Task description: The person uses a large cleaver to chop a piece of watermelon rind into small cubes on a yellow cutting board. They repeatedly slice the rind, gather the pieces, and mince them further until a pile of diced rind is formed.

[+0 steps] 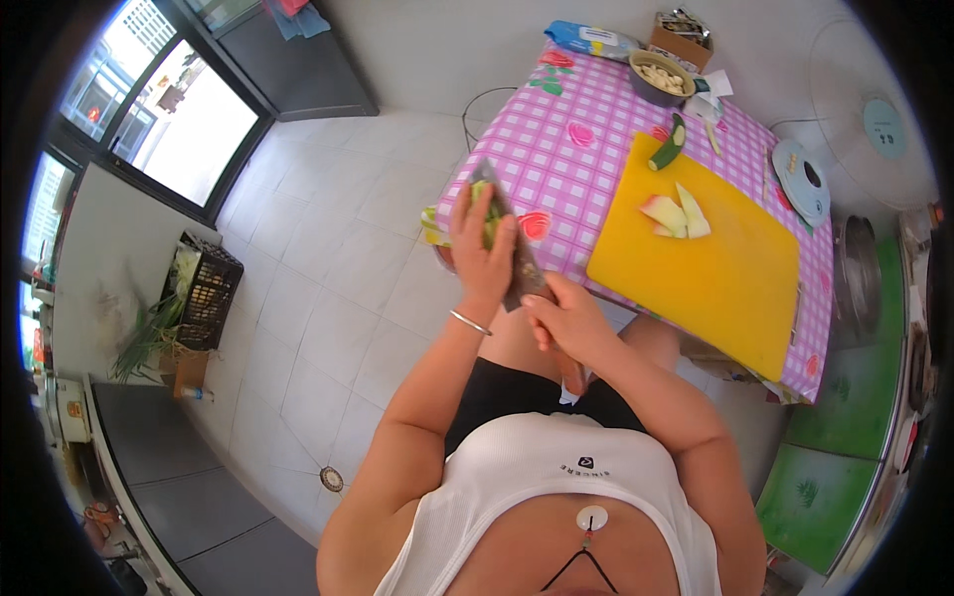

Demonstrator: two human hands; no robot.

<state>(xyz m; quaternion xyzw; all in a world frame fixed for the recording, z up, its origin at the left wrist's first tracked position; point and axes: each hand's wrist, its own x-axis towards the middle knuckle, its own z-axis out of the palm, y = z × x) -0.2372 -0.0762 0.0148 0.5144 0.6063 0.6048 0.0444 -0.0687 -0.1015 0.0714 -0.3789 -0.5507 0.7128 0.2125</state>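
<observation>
My right hand [571, 318] is wrapped round the wooden handle of a cleaver [525, 273], whose wide blade points up and left past the table's near left corner. Against the blade, my left hand [484, 248] is curled over green vegetable pieces [490, 226], which show between its fingers and the metal. Beside that hand, something yellow-green [434, 226] pokes out at the table edge, mostly hidden. On the yellow cutting board [706, 278], to the right, lie pale melon-like wedges [679, 214] and a cut length of dark green cucumber or zucchini [669, 144].
A pink checked cloth covers the table [586, 164]. At its far end stand a bowl of pale pieces [661, 79], a blue packet [593, 40] and a small box [682, 40]. A fan [879, 129] is at the right. A black crate [207, 293] sits on the floor at left.
</observation>
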